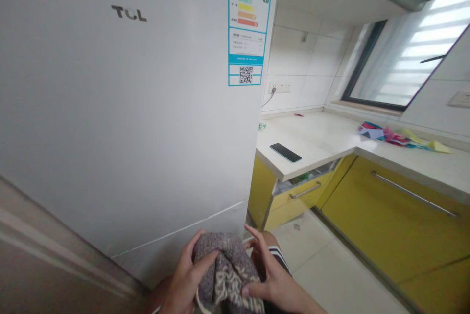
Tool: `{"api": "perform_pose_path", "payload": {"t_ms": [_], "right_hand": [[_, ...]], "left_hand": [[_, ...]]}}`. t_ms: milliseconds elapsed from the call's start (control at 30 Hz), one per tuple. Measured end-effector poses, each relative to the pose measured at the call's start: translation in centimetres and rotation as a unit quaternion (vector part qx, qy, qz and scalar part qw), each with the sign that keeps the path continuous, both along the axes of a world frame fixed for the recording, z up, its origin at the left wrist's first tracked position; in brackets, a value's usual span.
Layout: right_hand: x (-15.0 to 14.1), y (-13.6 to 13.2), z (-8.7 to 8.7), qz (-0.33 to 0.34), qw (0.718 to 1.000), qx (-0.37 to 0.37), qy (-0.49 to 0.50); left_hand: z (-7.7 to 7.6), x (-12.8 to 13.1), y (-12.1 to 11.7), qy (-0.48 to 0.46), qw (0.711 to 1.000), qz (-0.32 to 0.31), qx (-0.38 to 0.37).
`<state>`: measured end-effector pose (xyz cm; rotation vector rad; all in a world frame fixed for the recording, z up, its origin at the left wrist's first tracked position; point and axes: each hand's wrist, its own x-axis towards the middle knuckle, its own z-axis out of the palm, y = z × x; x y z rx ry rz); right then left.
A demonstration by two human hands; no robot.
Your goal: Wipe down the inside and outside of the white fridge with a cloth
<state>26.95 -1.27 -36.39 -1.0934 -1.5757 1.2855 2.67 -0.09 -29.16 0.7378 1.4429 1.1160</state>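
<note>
The left hand point(189, 272) had its grip clamped on the cloth point(226, 280); the right hand point(267, 272) had a thumb on it, its grip otherwise unclear.

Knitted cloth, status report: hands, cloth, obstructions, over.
Left hand gripping knitted cloth; right hand partly open, thumb on it. Cloth bunched, pale pattern showing. TCL refrigerator directly ahead.

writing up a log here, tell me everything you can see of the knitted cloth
The knitted cloth looks woolly: speckled grey-brown, with a curling cream pattern on its lower part and a cream edge at lower left. It is bunched and creased, low before the grey TCL appliance. The left hand grips its left side, thumb in front; the right hand has its thumb on the lower right.
</note>
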Motion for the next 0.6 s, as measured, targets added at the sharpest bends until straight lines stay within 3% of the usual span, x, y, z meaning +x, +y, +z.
{"api": "perform_pose_path", "payload": {"t_ms": [67, 133, 200, 267, 367, 467, 600], "right_hand": [[-0.5, 0.9, 0.9, -0.047, 0.997, 0.018, -0.054], [-1.6, 1.8, 2.1, -0.085, 0.989, 0.083, -0.087], [-3.2, 2.5, 3.4, -0.025, 0.983, 0.151, -0.098], [-5.0, 3.0, 4.5, 0.06, 0.974, 0.196, -0.093], [-7.1, 4.0, 6.1, 0.053, 0.978, 0.203, -0.014], [-8.2, 5.0, 8.3, 0.038, 0.986, 0.152, 0.047], [-8.7, 5.8, 11.4, 0.183, 0.976, 0.115, 0.011]], "left_hand": [[1.9, 0.4, 0.3, -0.077, 0.996, 0.014, -0.04], [3.6, 0.7, 0.7, -0.114, 0.992, 0.035, -0.041], [4.9, 0.7, 0.9, -0.155, 0.987, 0.022, -0.021], [5.5, 0.1, 0.9, -0.182, 0.982, -0.038, 0.034], [5.5, -1.2, 0.5, -0.133, 0.973, -0.117, 0.145], [4.8, -2.2, 0.0, -0.054, 0.972, -0.11, 0.202], [3.8, -2.8, -0.2, 0.064, 0.974, -0.103, 0.191]]}}
